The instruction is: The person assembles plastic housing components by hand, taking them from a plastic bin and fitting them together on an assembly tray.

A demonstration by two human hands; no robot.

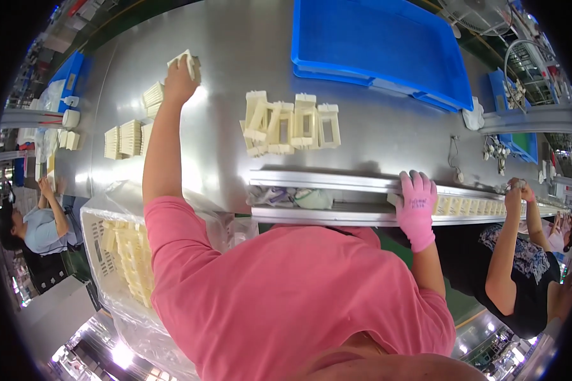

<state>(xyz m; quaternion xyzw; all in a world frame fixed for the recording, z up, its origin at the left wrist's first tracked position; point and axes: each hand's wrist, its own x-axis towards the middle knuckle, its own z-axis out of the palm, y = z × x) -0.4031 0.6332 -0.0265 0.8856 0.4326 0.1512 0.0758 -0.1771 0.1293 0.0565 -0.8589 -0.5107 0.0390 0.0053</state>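
Note:
My bare left hand (181, 84) reaches to the far left of the metal table, its fingers closed round a small stack of cream plastic frames (183, 58). My right hand (417, 206), in a pink glove, lies across a metal rail channel (356, 219) near the front edge, fingers stretched out. At the glove's left edge a pale piece (393, 199) shows; most of it is hidden. Rightward from the glove, a row of cream parts (470, 207) sits in the channel. More stacked frames (131, 138) stand below my left arm's reach, and a loose group of rectangular frames (292, 124) lies mid-table.
A large blue tray (378, 57) stands at the back right. Plastic-wrapped bags (308, 197) lie in the channel's left end. A lined crate (95, 244) of cream parts stands at my left. Co-workers are at the left and at the right (518, 267), one with hands by the rail.

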